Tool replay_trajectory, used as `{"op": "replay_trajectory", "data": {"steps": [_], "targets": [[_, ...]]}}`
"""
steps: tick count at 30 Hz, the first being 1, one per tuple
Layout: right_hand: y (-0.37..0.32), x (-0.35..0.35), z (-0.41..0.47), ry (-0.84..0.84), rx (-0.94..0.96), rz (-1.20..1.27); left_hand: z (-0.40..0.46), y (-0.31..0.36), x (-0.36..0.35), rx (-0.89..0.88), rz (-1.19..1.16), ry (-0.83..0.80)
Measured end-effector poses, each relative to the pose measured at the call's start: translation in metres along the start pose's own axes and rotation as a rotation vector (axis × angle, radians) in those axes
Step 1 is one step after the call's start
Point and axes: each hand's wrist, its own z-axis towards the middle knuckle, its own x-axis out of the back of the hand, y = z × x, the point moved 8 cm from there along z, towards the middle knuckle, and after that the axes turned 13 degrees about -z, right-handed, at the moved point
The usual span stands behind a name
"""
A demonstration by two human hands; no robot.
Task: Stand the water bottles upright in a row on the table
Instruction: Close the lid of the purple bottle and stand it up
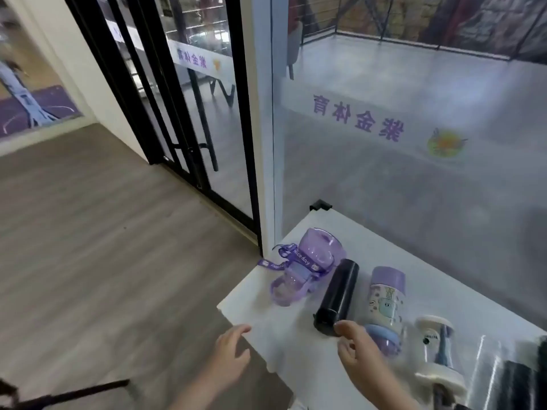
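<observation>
Nearest the camera, the left hand [229, 349] hovers at the desk's left front edge with its fingers loosely spread, gripping nothing. The right hand [353, 349] reaches over the desk [284, 335] with relaxed, slightly bent fingers; its fingertips are at the near end of the black bottle [337, 294], though whether they touch it cannot be told, and it holds nothing.

All the bottles lie on their sides on the white desk, side by side, their long axes running roughly from the near edge toward the glass wall [414, 128] behind. At the near right edge of the view lies a clear bottle with cream-white ends [438, 353], and to its right are further clear and dark bottles [509, 377], cut off by the frame and too blurred to tell apart. Next to the left comes the patterned bottle with a lilac cap [384, 303], its cap pointing away toward the glass and its near end partly hidden behind the right hand. Just beside it on the left lies the black bottle, a plain dark cylinder. Farthest left, near the desk's far left corner, lies the translucent purple bottle [310, 261], the widest of the group, with a purple printed strap [276, 263] trailing over the left edge of the desk.

Beyond the desk's far edge stands the glass wall with purple lettering [359, 118] seen in reverse. To the left of the desk is grey wood-look floor [88, 232] and black-framed glass doors [183, 99].
</observation>
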Motion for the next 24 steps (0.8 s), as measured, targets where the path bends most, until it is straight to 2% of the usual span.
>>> {"op": "replay_trajectory", "data": {"steps": [2,5,9,16,24], "targets": [[-0.009,0.007,0.025,0.038,0.044,-0.046,0.024,0.009,-0.006,0.005,-0.023,-0.041],[-0.020,0.009,0.060,-0.008,0.102,-0.113,0.059,0.027,-0.015,0.000,0.035,-0.092],[-0.031,0.007,0.096,0.017,0.199,-0.232,0.099,0.036,-0.023,-0.006,0.090,-0.130],[-0.047,-0.009,0.119,0.162,0.295,-0.425,0.143,0.049,-0.029,-0.153,0.187,-0.278],[-0.059,-0.028,0.136,0.190,0.168,-0.497,0.167,0.074,-0.009,-0.382,0.094,-0.433]]}}
